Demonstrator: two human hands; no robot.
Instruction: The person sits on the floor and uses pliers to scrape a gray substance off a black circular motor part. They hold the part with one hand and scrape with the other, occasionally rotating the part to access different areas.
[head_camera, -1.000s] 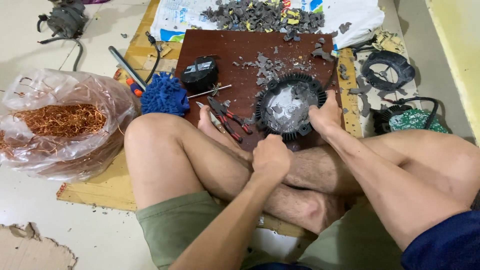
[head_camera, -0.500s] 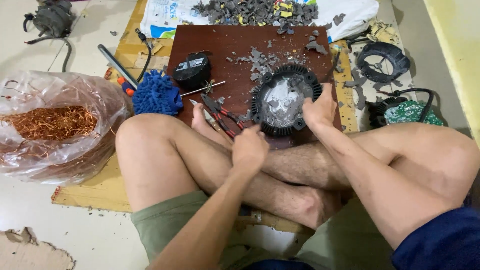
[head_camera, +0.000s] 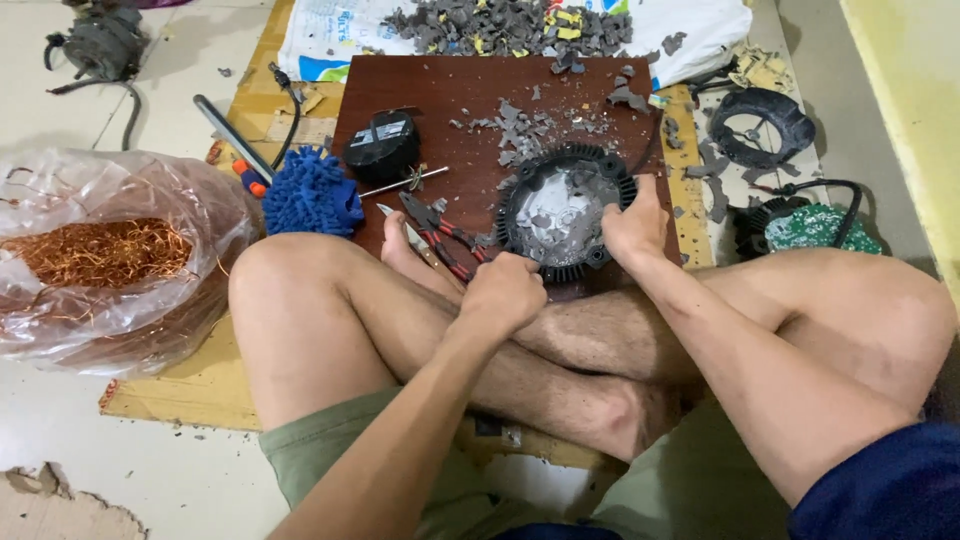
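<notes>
Compared to a sec ago the left hand (head_camera: 505, 293) has slid up, fist closed, against the near rim of the round black finned housing (head_camera: 570, 213) on the dark red board (head_camera: 440, 90), right hand (head_camera: 637, 225) gripping its right edge, so it's braced from both sides.

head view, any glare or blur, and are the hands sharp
Head view: even, soft light and faint shadows; mild sheen on the plastic bag and the pale floor. Left hand, right hand and black round housing are sharp; edges bow slightly from the wide lens.
</notes>
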